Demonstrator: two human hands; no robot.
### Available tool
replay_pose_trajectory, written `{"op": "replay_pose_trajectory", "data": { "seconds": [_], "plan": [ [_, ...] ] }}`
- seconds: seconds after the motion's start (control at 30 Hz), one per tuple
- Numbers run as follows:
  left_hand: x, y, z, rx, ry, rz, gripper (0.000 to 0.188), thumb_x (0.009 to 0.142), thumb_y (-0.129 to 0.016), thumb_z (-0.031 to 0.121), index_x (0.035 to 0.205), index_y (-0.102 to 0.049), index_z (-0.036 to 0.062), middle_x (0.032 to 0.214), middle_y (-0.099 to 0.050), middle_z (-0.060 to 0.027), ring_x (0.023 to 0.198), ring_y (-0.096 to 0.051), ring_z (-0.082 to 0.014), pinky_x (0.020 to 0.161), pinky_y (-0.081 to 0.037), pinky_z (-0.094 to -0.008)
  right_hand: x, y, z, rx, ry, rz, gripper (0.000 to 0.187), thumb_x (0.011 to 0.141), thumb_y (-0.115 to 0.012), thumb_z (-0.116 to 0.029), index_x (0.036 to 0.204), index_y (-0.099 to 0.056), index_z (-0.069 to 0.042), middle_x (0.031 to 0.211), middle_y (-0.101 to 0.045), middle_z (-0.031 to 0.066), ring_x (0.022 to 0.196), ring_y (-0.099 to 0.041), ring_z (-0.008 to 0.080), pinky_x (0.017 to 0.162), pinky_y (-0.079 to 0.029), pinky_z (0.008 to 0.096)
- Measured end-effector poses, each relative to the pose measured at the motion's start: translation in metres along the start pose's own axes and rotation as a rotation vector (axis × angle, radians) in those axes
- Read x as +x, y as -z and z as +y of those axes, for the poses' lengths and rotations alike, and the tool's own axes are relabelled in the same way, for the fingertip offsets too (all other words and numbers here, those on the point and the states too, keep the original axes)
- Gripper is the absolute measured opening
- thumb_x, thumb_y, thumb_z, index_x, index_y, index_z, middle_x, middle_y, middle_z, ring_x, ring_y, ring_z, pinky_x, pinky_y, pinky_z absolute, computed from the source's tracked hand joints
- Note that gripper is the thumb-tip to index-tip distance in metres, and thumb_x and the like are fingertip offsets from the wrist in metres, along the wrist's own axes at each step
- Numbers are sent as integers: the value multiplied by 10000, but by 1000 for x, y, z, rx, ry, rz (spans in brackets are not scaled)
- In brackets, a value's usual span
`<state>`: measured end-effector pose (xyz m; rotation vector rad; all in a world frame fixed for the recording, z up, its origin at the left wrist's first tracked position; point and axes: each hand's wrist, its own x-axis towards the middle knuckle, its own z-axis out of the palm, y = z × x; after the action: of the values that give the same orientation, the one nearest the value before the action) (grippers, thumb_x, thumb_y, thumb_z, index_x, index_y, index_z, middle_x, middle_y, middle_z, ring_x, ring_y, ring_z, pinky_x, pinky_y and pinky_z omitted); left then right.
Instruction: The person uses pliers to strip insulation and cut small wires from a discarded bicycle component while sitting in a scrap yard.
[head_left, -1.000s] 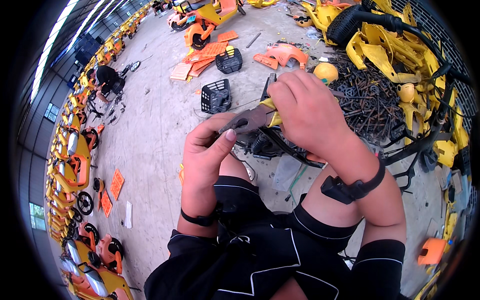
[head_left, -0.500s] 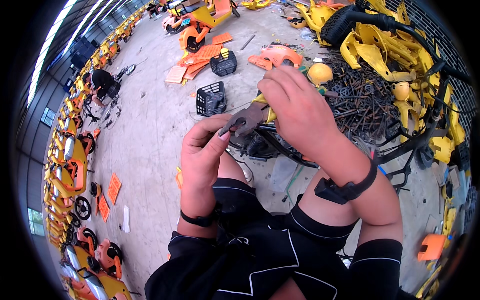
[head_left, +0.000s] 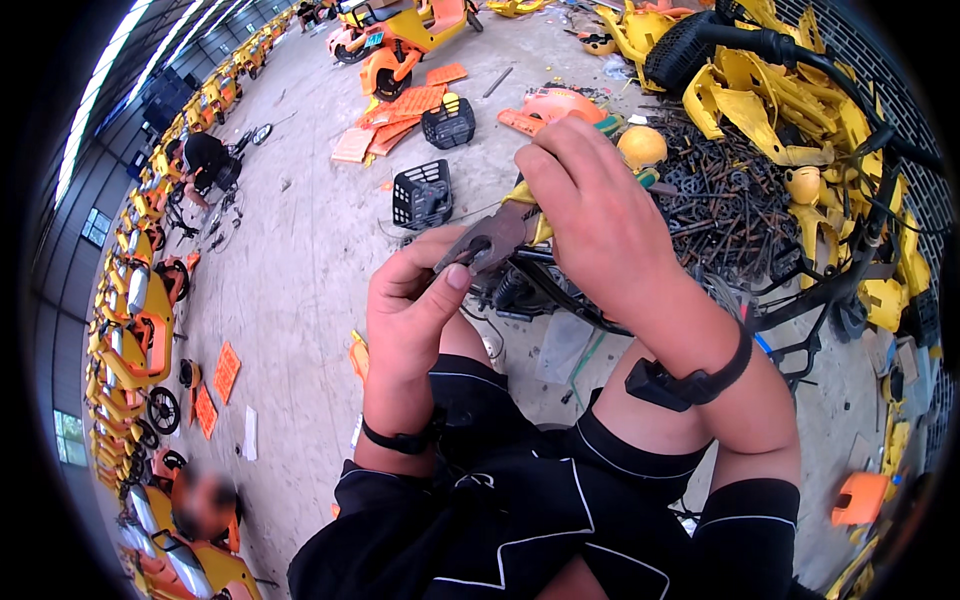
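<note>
In front of me, my right hand [head_left: 605, 205] is wrapped round the yellow-and-green handles of a pair of pliers [head_left: 500, 235]. Their worn grey jaws point left and down, slightly parted. My left hand [head_left: 410, 310] is closed in a pinch at the tip of the jaws, thumb against them. Whatever small thing it may hold there is hidden by the fingers and jaws. Just below the pliers runs a black tubular frame [head_left: 570, 295], partly covered by my right hand and wrist.
A heap of dark metal parts [head_left: 725, 200] lies to the right, with yellow plastic panels [head_left: 750, 100] piled behind. Black baskets [head_left: 422, 195] and orange panels [head_left: 400, 110] lie on the floor ahead. Yellow scooters [head_left: 145, 330] line the left, where another person [head_left: 205, 160] crouches.
My left thumb has shifted slightly along the jaw tip. The pliers and my right hand keep nearly the same place.
</note>
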<state>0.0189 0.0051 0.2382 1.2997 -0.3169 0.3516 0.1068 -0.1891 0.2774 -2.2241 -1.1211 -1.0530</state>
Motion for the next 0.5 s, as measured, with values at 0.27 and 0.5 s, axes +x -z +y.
{"op": "replay_pose_trajectory", "data": {
  "seconds": [0.27,0.5],
  "plan": [
    [0,0,-1,-2,-21,-12,108,921,-656,37,1004,-678,-27,1178,-669,-165,1084,-618,-226,963,-469,-367,2,5,-2,23,-20,6,326,803,-586,-27,1127,-553,-18,1156,-542,163,1187,-537,367,919,-513,425],
    [-1,-3,2,52,-38,-1,112,923,-656,37,1009,-675,-33,1182,-663,-162,1060,-616,-207,951,-468,-347,-1,5,-2,15,-29,1,336,817,-578,-23,1151,-540,-10,1195,-531,188,1225,-527,385,925,-519,428]
  ]
}}
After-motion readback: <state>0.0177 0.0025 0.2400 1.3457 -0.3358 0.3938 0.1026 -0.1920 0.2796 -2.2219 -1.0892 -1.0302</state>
